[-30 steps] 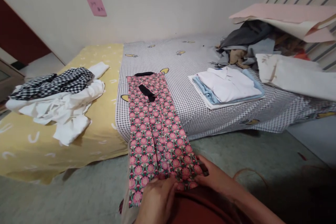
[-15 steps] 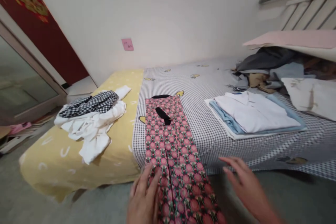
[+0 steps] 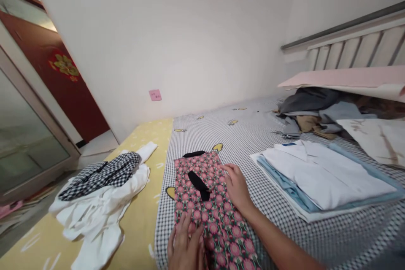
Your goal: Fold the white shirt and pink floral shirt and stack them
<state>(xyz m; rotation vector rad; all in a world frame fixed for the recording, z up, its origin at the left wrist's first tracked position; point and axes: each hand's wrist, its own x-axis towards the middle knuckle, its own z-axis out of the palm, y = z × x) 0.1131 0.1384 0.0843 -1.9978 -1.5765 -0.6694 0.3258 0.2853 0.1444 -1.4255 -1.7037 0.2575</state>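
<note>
Garment lies on checked sheet. Your left hand is over its near part, fingers apart; your right hand is at its right edge, pinching or not, can't tell. Use light, flat, even pressure.

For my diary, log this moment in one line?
left hand: over floral garment; right hand: at its edge; beneath: checked bedsheet; nearby: folded white collared shirt
</note>
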